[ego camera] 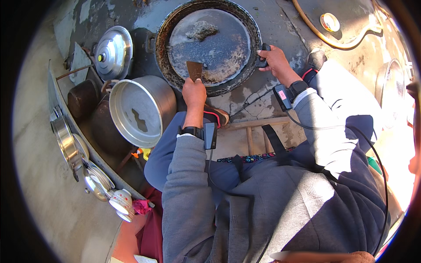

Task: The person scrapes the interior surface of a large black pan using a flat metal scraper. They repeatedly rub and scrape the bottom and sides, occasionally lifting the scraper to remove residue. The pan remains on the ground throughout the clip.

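My left hand (194,93) grips a scraper with a flat brown blade (194,69), which reaches over the near part of a large round pan (209,74). Soot or burnt crust blackens the pan's rim and wall, and its grey bottom has pale and brownish patches. A clump of what looks like metal scouring wool (202,30) lies inside, towards the far side. On the right, my right hand (278,62) is closed around the pan's black side handle (263,56). The pan's other handle (150,44), on the left, is untouched.
Left of the pan, a large aluminium pot (136,111) lies tipped on its side near a domed metal lid (114,52). Dishes and cups (121,202) line a ledge (82,131). A hose (332,41) and small round tin (330,22) lie right, on cracked wet concrete (256,98).
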Demonstrator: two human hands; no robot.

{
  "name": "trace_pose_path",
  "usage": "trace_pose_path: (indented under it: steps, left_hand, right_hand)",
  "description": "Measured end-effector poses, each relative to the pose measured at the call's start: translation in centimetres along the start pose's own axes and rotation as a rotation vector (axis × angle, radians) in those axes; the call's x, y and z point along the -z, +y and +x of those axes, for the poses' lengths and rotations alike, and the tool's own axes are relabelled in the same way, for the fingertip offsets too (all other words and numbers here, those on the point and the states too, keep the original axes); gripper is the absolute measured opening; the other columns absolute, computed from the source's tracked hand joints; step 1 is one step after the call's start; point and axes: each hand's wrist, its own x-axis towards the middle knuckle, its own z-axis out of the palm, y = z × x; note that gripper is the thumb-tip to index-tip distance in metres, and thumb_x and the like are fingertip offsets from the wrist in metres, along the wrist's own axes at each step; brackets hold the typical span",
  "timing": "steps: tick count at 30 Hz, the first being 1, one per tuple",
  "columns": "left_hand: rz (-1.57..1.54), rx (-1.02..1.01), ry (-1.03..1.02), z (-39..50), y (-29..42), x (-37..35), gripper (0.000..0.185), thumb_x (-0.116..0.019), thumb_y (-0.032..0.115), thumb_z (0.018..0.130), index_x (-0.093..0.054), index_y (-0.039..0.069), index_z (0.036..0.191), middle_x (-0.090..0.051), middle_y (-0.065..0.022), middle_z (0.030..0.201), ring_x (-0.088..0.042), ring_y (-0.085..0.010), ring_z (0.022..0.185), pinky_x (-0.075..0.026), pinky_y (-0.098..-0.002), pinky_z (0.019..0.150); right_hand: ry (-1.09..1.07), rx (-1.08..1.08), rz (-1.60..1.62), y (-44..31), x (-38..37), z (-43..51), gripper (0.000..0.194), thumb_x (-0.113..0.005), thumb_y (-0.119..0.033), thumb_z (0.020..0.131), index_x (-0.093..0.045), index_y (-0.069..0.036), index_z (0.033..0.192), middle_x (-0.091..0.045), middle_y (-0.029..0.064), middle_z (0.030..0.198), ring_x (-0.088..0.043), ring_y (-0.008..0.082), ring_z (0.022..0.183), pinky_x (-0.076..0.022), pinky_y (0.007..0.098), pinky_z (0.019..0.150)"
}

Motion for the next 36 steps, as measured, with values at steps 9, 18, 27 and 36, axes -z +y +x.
trace_pose_path:
  steps: [9, 18, 27, 36]
  left_hand:
    - [-0.388, 0.284, 0.175, -3.8, -3.3, 1.9, 0.029, -0.057, 0.024, 0.097, -0.054, -0.005, 0.101, -0.067, -0.0222, 0.083, -0.066, -0.0323, 0.060, -0.051, -0.0373, 0.045]
    - [-0.802, 0.302, 0.059, -3.1, -1.8, 2.2, 0.018, -0.057, 0.017, 0.099, -0.046, 0.005, 0.093, -0.050, -0.0067, 0.056, -0.051, -0.0187, 0.039, -0.041, -0.0342, 0.034]
    - [-0.753, 0.270, 0.033, -1.0, -1.1, 2.4, 0.018, -0.057, 0.016, 0.099, -0.043, 0.006, 0.092, -0.050, -0.0064, 0.058, -0.050, -0.0184, 0.039, -0.038, -0.0333, 0.035]
    - [-0.769, 0.256, 0.050, 0.7, 0.3, 2.7, 0.018, -0.058, 0.014, 0.099, -0.043, 0.004, 0.094, -0.051, -0.0079, 0.062, -0.052, -0.0199, 0.041, -0.039, -0.0357, 0.037]
  right_hand:
    - [0.006, 0.038, 0.038, 0.3, -0.1, 0.4, 0.015, -0.068, -0.015, 0.091, -0.059, -0.005, 0.097, -0.053, 0.0022, 0.080, -0.059, 0.0162, 0.065, -0.0588, 0.0342, 0.049]
    - [-0.005, 0.006, 0.008, -0.1, -0.1, -0.1, 0.015, -0.066, -0.017, 0.094, -0.055, -0.008, 0.099, -0.051, 0.0005, 0.083, -0.059, 0.0153, 0.068, -0.0595, 0.0359, 0.054]
    - [0.027, 0.015, 0.058, 0.9, -0.2, -0.7, 0.014, -0.065, -0.018, 0.096, -0.056, -0.008, 0.099, -0.051, -0.0001, 0.083, -0.059, 0.0139, 0.069, -0.0591, 0.0355, 0.057]
    - [0.090, 0.039, 0.175, 2.3, -1.0, -1.8, 0.013, -0.064, -0.017, 0.097, -0.055, -0.008, 0.096, -0.053, 0.0024, 0.084, -0.059, 0.0166, 0.071, -0.0599, 0.0376, 0.060]
